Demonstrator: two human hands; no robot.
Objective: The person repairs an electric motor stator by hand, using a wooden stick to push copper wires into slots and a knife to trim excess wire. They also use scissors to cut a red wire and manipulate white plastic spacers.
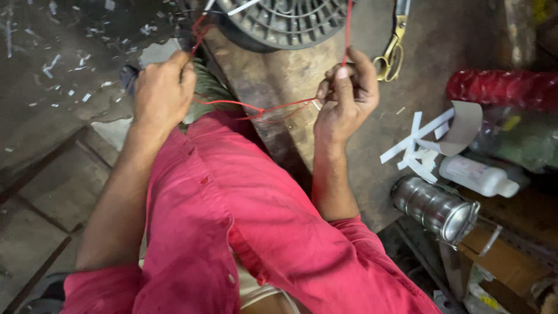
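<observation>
My left hand [163,90] is closed around red wires [256,107] that run up to a round grey slotted motor housing [285,20] at the top. My right hand [349,93] pinches another red wire between thumb and fingers; that wire rises straight up to the housing. The wires sag between my two hands, above a worn wooden board [279,81]. My red shirt fills the lower middle of the view.
Brass-handled scissors [392,49] lie right of my right hand. White paper strips [418,145], a white bottle [476,176], a steel tiffin tin [436,206] and a red bundle [500,87] sit at right. Paper scraps litter the floor at left.
</observation>
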